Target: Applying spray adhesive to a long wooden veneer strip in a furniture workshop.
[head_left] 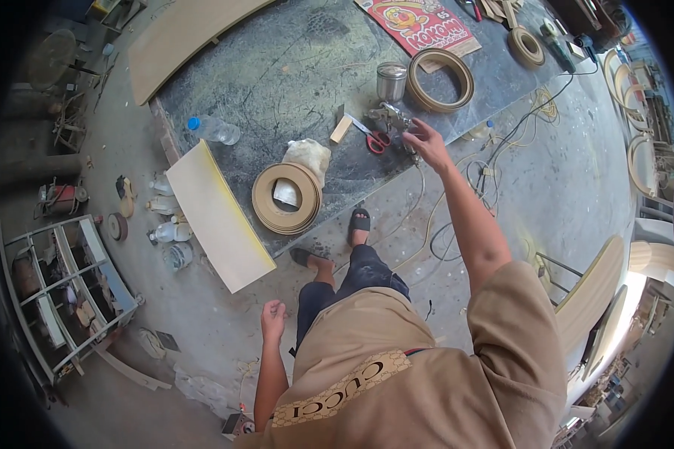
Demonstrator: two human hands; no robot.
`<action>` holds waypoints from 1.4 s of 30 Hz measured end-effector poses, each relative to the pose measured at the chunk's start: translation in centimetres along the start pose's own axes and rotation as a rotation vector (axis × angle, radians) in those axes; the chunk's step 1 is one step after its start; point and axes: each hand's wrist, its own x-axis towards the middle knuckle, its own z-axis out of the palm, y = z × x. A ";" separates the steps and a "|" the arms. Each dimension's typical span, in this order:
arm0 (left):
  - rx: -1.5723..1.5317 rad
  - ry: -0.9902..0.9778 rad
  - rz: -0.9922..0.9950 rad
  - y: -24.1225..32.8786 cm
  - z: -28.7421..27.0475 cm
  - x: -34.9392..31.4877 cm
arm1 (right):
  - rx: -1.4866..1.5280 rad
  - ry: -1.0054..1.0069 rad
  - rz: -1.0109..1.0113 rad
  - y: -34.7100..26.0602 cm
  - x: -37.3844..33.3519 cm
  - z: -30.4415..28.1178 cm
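At the table's near edge, my right hand (427, 144) reaches over a metal spray gun (389, 116). Its fingers are apart beside the gun's body; whether they touch it is hard to see. A silver cup (391, 81) stands at the gun's far end. Red-handled scissors (374, 140) and a small wooden block (341, 129) lie just left of the gun. Down by my left side hangs my left hand (273, 320), fingers loosely bent with nothing visible in them. The hand is nearest to a pale panel with a yellow edge (221, 224).
Rolls of brown edge banding (258, 198) lie on the dark worktable (277, 97), with a crumpled cloth (307, 156), a blue-capped bottle (213, 130) and red printed cardboard (423, 28). A curved panel (191, 41) covers the far left corner. Hoses (434, 224) trail across the floor; a metal-framed rack (67, 292) stands left.
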 end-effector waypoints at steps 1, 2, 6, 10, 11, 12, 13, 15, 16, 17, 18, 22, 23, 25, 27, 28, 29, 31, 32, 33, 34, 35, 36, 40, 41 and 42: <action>-0.028 0.000 0.003 0.2 0.0 0.0 | -0.038 0.090 -0.008 0.8 -0.5 -1.0; -0.026 -0.009 0.009 0.4 0.0 0.1 | -0.178 0.168 -0.104 1.5 -0.8 -1.9; -0.020 -0.015 -0.007 -0.5 -0.2 -0.2 | -0.449 0.338 -0.182 1.1 0.5 -4.5; 0.061 -0.076 -0.027 -1.1 -0.2 0.0 | -0.886 0.466 -0.332 -1.0 4.2 -4.7; 0.062 -0.081 -0.050 -1.1 -0.1 -0.1 | -0.925 0.460 -0.320 -1.4 5.1 -4.6; 0.066 -0.091 -0.068 -0.8 0.2 0.0 | -1.021 0.456 -0.289 -0.8 6.1 -4.8; 0.055 -0.076 -0.070 -0.6 0.3 -0.2 | -1.095 0.342 -0.172 -1.0 7.1 -4.7; 0.065 -0.075 -0.058 0.2 0.3 -0.6 | -1.227 0.218 -0.054 -1.2 8.4 -4.3; 0.062 -0.076 -0.058 0.6 0.2 -0.7 | -1.217 0.227 -0.048 -1.2 8.8 -4.5; 0.070 -0.082 -0.063 1.1 0.2 -0.5 | -1.237 0.190 -0.031 -1.4 9.4 -4.9; 0.079 -0.082 -0.059 1.5 0.2 -0.7 | -1.258 0.147 -0.014 -1.5 9.8 -5.1; 0.069 -0.093 -0.040 3.2 -0.2 -0.4 | -1.000 0.350 -0.301 -3.4 8.3 -7.8; 0.073 -0.090 -0.030 3.4 -0.3 -0.4 | -0.889 0.400 -0.316 -4.7 7.2 -8.1; 0.102 -0.126 0.019 4.8 -0.1 -0.4 | -0.661 0.502 -0.319 -8.0 3.9 -9.4; 0.131 -0.171 0.075 7.3 0.9 -0.3 | -0.615 0.527 -0.353 -9.8 -0.4 -11.7; 0.166 -0.197 0.179 8.8 1.4 -0.7 | -0.612 0.565 -0.442 -10.5 -2.4 -12.0; 0.198 -0.218 0.282 10.5 2.0 -1.1 | -0.523 0.519 -0.442 -11.9 -4.6 -11.5; 0.124 -0.287 0.365 14.2 3.6 -2.0 | -0.374 0.418 -0.331 -14.7 -9.8 -10.7; 0.055 -0.353 0.446 16.6 4.6 -2.6 | -0.313 0.364 -0.223 -15.3 -12.1 -10.2; 0.017 -0.414 0.506 19.6 6.0 -3.6 | -0.144 0.324 -0.214 -15.1 -14.2 -9.5; -0.022 -0.470 0.564 23.0 7.4 -4.5 | 0.027 0.280 -0.203 -14.8 -16.0 -8.6; 0.036 -0.491 0.645 25.5 8.2 -5.0 | 0.114 0.186 -0.198 -16.2 -18.0 -7.1; 0.100 -0.529 0.727 28.3 9.4 -5.4 | 0.172 0.158 -0.169 -16.4 -19.5 -6.0; 0.180 -0.277 1.230 37.2 11.6 -8.7 | 0.363 -0.005 -0.113 -16.9 -23.1 -1.1; 0.208 -0.263 1.293 38.6 11.3 -8.7 | 0.358 -0.048 -0.094 -16.8 -23.6 -0.3; 0.240 -0.233 1.355 39.8 10.3 -8.7 | 0.361 -0.092 -0.075 -17.0 -24.3 0.5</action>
